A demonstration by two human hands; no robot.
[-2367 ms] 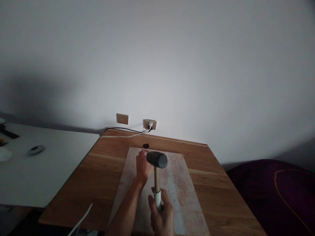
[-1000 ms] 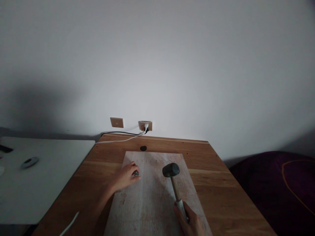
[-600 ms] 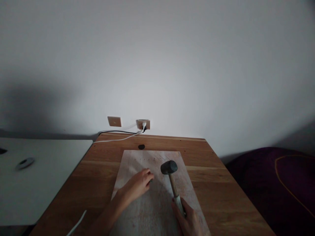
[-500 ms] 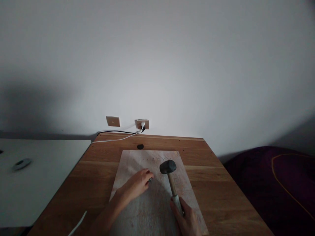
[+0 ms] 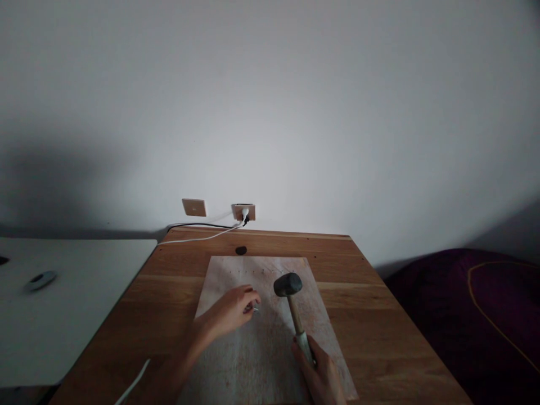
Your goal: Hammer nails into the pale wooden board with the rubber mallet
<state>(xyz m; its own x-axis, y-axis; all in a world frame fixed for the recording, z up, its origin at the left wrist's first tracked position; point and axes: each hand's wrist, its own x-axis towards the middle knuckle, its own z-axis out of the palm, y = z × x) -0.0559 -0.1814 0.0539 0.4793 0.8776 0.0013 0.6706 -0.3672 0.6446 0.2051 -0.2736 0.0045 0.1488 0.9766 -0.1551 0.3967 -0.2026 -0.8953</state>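
Note:
My right hand [image 5: 319, 371] is wrapped round the light grip of a mallet [image 5: 296, 315], whose dark head points away from me over the board. Above the middle of the pale, worn wooden board [image 5: 261, 354], my left hand [image 5: 240, 306] is curled with the fingers closed. Small, thin metal pieces that look like nails [image 5: 255, 308] stick out from between its fingertips; how many is hidden. Along the board's far part runs a row of several nails [image 5: 246, 272], some upright and some leaning at the right end.
The board lies on a brown wooden table [image 5: 379, 332]. Cables [image 5: 202, 238] run to a wall socket [image 5: 250, 212] behind it. A white table [image 5: 84, 315] with a small grey object [image 5: 42, 280] stands left; a purple beanbag-like form [image 5: 447, 304] is right. A white cord [image 5: 134, 383] lies front left.
My left hand has shifted slightly left and turned, so more of the metal pieces show. The mallet in my right hand has hardly moved.

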